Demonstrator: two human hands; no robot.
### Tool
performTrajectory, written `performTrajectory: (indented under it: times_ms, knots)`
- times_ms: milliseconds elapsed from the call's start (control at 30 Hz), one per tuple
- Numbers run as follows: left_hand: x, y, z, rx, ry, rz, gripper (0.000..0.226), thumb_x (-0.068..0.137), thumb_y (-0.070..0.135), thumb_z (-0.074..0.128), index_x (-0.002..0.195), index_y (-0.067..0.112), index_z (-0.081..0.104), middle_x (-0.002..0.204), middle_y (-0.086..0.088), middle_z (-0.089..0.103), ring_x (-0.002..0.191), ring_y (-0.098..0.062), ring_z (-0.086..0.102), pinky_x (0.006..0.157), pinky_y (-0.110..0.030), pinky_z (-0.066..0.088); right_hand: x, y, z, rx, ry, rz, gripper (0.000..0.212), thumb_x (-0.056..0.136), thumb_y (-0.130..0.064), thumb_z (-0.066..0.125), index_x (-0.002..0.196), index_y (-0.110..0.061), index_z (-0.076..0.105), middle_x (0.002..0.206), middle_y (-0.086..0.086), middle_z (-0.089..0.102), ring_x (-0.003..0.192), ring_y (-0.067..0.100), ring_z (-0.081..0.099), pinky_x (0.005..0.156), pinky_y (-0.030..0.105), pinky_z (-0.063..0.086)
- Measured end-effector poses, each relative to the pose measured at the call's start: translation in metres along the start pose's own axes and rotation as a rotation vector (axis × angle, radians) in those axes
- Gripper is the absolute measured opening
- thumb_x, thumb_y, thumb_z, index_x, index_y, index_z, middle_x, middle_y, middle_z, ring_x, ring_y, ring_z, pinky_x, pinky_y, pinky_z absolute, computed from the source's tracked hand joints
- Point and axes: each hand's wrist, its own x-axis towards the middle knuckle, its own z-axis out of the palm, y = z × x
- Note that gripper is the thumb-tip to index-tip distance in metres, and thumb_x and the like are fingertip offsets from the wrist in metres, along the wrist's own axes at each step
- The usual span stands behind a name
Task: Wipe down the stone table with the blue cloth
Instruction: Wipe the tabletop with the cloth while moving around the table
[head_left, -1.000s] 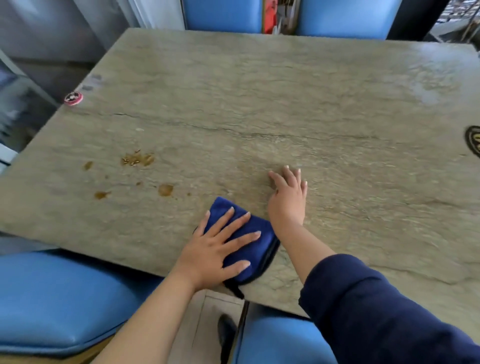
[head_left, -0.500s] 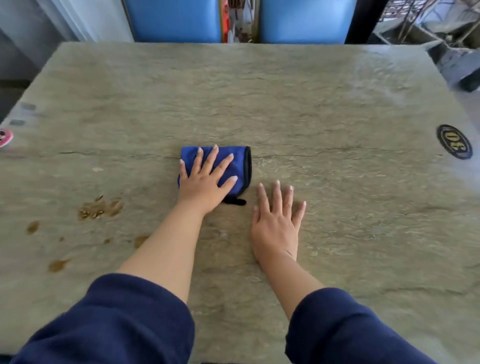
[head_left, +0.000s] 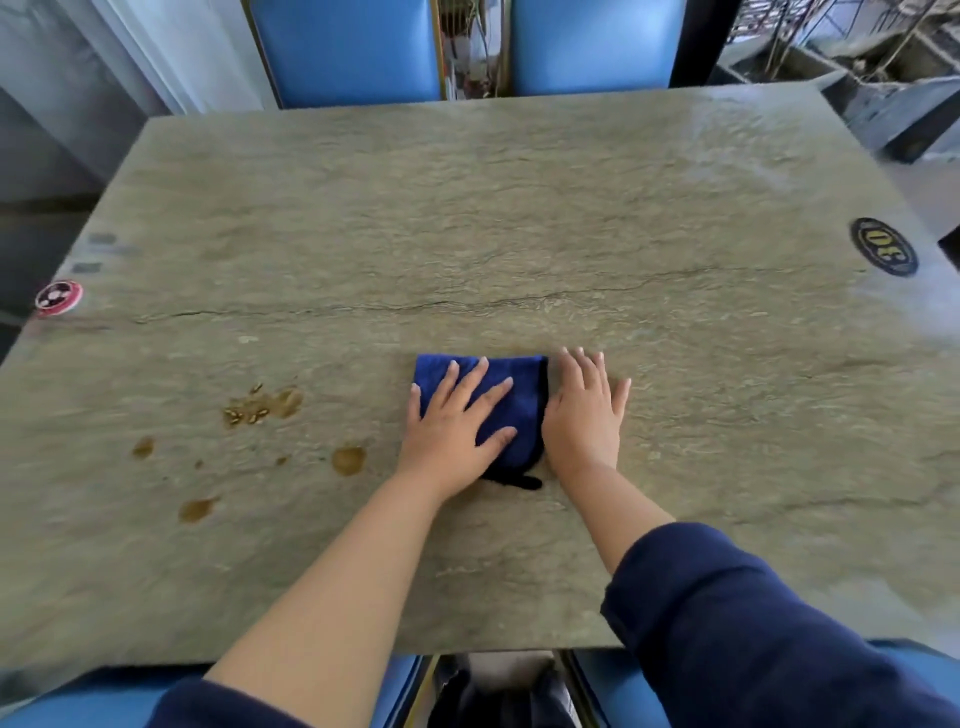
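Observation:
A folded blue cloth (head_left: 514, 410) lies flat near the middle of the grey-green stone table (head_left: 519, 218). My left hand (head_left: 452, 431) presses down on the cloth with spread, straight fingers. Right beside the cloth's right edge, my right hand (head_left: 587, 415) rests flat on the bare stone, its fingers straight. Brown spill stains (head_left: 262, 408) mark the stone to the left of the cloth, with more blotches (head_left: 348, 460) closer to my left wrist.
A red round sticker (head_left: 58, 297) sits at the table's left edge and a dark oval badge (head_left: 883, 247) at the right edge. Blue chairs (head_left: 348, 49) stand behind the far side. Blue seats (head_left: 62, 706) show below the near edge.
The cloth under my left hand has slid right, ending against my right hand. The camera view has pulled back and shifted, showing the near table edge again.

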Motion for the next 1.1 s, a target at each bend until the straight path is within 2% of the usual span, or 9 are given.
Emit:
performTrajectory:
  times_ms: [67,133,200,300,433,600,733,900,1100]
  knots:
    - [0.003,-0.014,-0.010,-0.063,0.119,0.037,0.059,0.095,0.050,0.043,0.149,0.031,0.029,0.160,0.007,0.018,0.147,-0.017,0.015,0.118,-0.049,0.014,-0.016,-0.020,0.000,0.053,0.104,-0.040,0.054,0.084,-0.012,0.041,0.138,-0.016,0.045,0.143,0.008,0.045,0.139,0.028,0.030,0.117,0.054,0.006]
    - [0.006,-0.036,-0.018,-0.058,0.220,-0.022,0.057,0.095,0.037,0.046,0.146,0.013,0.038,0.157,-0.007,0.028,0.144,-0.025,0.027,0.117,-0.047,0.020,-0.034,-0.044,0.010,-0.023,0.096,-0.189,0.052,0.084,-0.020,0.038,0.134,-0.018,0.050,0.142,0.011,0.047,0.137,0.032,0.032,0.117,0.057,0.009]
    - [0.007,-0.065,-0.024,-0.052,0.230,-0.169,0.054,0.099,0.027,0.040,0.147,0.007,0.032,0.159,-0.011,0.019,0.147,-0.026,0.017,0.119,-0.044,0.011,-0.047,-0.063,0.025,-0.134,-0.098,-0.253,0.055,0.095,-0.037,0.032,0.148,-0.028,0.028,0.159,0.010,0.017,0.147,0.034,0.003,0.115,0.059,-0.006]
    - [0.003,-0.107,-0.026,-0.010,0.151,-0.294,0.058,0.102,0.029,0.034,0.153,0.008,0.015,0.162,-0.009,0.001,0.149,-0.024,-0.001,0.120,-0.040,-0.001,-0.043,-0.069,0.044,-0.323,-0.239,-0.214,0.062,0.094,-0.061,0.012,0.147,-0.043,-0.014,0.156,0.002,-0.025,0.139,0.035,-0.032,0.107,0.065,-0.018]
    - [0.002,-0.125,-0.022,0.050,-0.010,-0.286,0.064,0.102,0.039,0.021,0.152,0.013,-0.010,0.158,-0.009,-0.023,0.146,-0.024,-0.019,0.119,-0.041,-0.010,0.004,-0.073,0.046,-0.358,-0.215,-0.201,0.063,0.090,-0.068,0.012,0.145,-0.049,-0.012,0.159,0.001,-0.020,0.140,0.034,-0.029,0.109,0.065,-0.013]
    - [0.002,-0.122,-0.016,0.146,0.014,-0.310,0.062,0.100,0.041,0.006,0.148,0.012,-0.021,0.155,-0.009,-0.031,0.144,-0.025,-0.025,0.119,-0.042,-0.012,0.068,-0.105,0.063,-0.348,-0.205,-0.056,0.076,0.080,-0.081,0.006,0.146,-0.046,-0.010,0.159,0.003,-0.019,0.142,0.035,-0.025,0.109,0.065,-0.014]
    - [0.003,-0.119,-0.019,0.117,-0.022,-0.310,0.062,0.102,0.039,0.010,0.146,0.012,-0.025,0.153,-0.007,-0.036,0.142,-0.023,-0.031,0.118,-0.043,-0.013,0.079,-0.150,0.082,-0.324,-0.282,-0.225,0.062,0.092,-0.067,0.018,0.146,-0.049,-0.005,0.159,-0.004,-0.019,0.143,0.029,-0.025,0.111,0.059,-0.015]
    - [0.000,-0.125,-0.030,0.064,-0.027,-0.244,0.069,0.101,0.043,0.025,0.152,0.011,-0.009,0.159,-0.009,-0.021,0.146,-0.024,-0.020,0.120,-0.040,-0.009,0.055,-0.126,0.068,-0.176,-0.281,-0.528,0.050,0.097,-0.041,0.036,0.144,-0.050,0.020,0.159,-0.019,0.004,0.147,0.011,-0.009,0.118,0.041,-0.008]
    - [-0.008,-0.161,-0.052,-0.068,0.222,-0.167,0.058,0.097,0.027,0.039,0.151,0.011,0.025,0.160,-0.003,0.017,0.148,-0.020,0.016,0.119,-0.035,0.007,0.053,-0.172,0.090,-0.250,-0.277,-0.154,0.060,0.097,-0.052,0.021,0.150,-0.038,-0.003,0.159,-0.005,-0.018,0.144,0.021,-0.023,0.114,0.051,-0.017]
